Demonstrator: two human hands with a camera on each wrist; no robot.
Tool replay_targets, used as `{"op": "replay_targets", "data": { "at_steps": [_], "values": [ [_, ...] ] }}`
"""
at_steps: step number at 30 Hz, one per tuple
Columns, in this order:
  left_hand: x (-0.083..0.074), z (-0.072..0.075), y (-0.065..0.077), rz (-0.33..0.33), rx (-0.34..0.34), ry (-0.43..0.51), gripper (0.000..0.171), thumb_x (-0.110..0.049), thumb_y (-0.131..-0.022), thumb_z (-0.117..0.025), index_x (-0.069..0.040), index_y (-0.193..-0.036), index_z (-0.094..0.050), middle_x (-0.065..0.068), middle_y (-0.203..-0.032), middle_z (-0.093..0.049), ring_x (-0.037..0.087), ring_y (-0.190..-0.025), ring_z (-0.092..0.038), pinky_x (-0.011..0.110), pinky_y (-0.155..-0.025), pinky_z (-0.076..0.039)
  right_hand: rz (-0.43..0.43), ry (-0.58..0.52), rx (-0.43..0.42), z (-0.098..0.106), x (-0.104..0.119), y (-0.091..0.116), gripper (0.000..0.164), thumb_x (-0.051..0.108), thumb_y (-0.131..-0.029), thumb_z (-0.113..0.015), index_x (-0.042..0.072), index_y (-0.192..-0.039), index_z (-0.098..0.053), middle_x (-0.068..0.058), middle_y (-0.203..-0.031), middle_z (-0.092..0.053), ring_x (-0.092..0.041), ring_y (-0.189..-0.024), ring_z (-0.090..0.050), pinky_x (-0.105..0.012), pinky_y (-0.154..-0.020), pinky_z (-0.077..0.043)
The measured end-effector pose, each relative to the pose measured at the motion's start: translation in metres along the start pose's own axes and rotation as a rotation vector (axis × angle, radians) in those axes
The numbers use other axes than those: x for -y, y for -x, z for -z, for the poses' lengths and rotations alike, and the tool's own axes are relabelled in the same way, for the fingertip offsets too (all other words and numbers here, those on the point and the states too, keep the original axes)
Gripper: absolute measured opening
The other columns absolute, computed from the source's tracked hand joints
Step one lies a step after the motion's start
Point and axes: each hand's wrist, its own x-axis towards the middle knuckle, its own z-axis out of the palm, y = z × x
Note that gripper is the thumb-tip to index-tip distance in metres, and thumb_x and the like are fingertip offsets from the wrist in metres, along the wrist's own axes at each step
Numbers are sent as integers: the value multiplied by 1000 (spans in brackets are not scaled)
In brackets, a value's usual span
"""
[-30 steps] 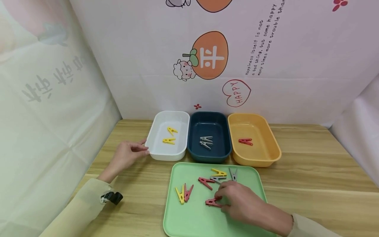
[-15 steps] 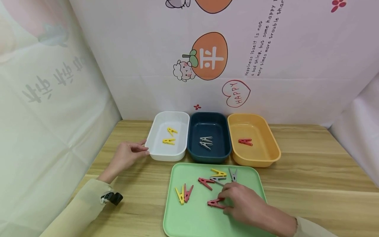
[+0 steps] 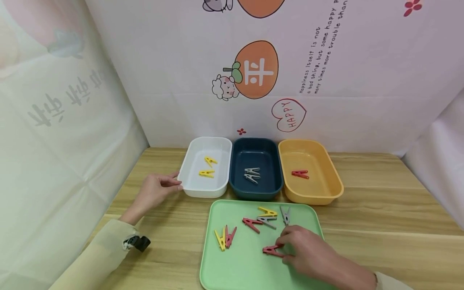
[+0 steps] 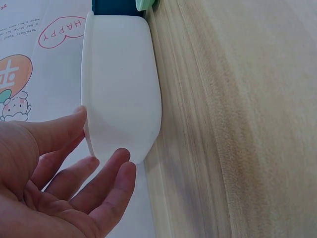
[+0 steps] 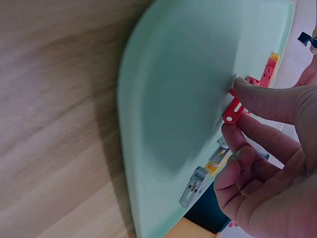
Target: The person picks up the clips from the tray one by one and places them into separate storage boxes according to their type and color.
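Note:
My right hand (image 3: 308,251) is low over the green tray (image 3: 239,274), pinching a red clothespin (image 3: 272,251) between thumb and index finger; the right wrist view shows the red clothespin (image 5: 232,110) at the fingertips. Other clothespins lie on the tray: a yellow one (image 3: 220,240) beside a red one (image 3: 230,236), a red one (image 3: 251,224), a grey one (image 3: 267,220), a yellow one (image 3: 268,211) and a grey one (image 3: 285,215). My left hand (image 3: 154,193) touches the left end of the white bin (image 3: 203,192), its fingers relaxed, as the left wrist view shows.
Behind the tray, the dark blue bin (image 3: 255,195) holds grey clothespins (image 3: 251,175), and the yellow-orange bin (image 3: 324,177) a red one (image 3: 300,174). Two yellow clothespins (image 3: 206,173) lie in the white bin. A printed sheet (image 3: 181,80) hangs behind the wooden table (image 3: 380,193).
My right hand has slid a little to the right across the tray, carrying the red clothespin with it. My left hand stays at the white bin.

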Motion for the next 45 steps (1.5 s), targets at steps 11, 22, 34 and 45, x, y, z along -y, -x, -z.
{"op": "replay_targets", "data": {
  "at_steps": [11,22,34,45],
  "values": [
    [2,0,1,3,1,31,7,-9,-91,-85,-5,-96,-83,16,-140,-64,41,-126,-64,21,-74,-56,-39,-8,-27,-1,-6,6,27,17,-78,-94,19,-103,-83,12,-103,-69,-15,-96,-62,-44,-85,-58],
    [0,0,1,8,5,27,8,-9,-91,-85,-4,-97,-83,16,-141,-63,41,-126,-64,21,-74,-56,-149,-48,-32,2,-7,10,28,14,-76,-95,22,-101,-83,11,-103,-71,-18,-100,-63,-51,-92,-57],
    [0,-1,0,8,6,36,5,-8,-91,-84,-5,-95,-83,16,-141,-63,40,-123,-66,21,-74,-56,-195,-28,-60,10,-7,17,33,13,-77,-94,20,-108,-83,17,-98,-73,-11,-94,-60,-43,-87,-58],
    [1,-1,0,18,11,36,6,-10,-91,-84,-5,-95,-83,16,-141,-63,41,-123,-66,22,-74,-56,-149,18,-78,14,-5,19,31,17,-77,-95,23,-105,-84,21,-92,-70,-9,-84,-55,-28,-73,-54]
  ]
}}
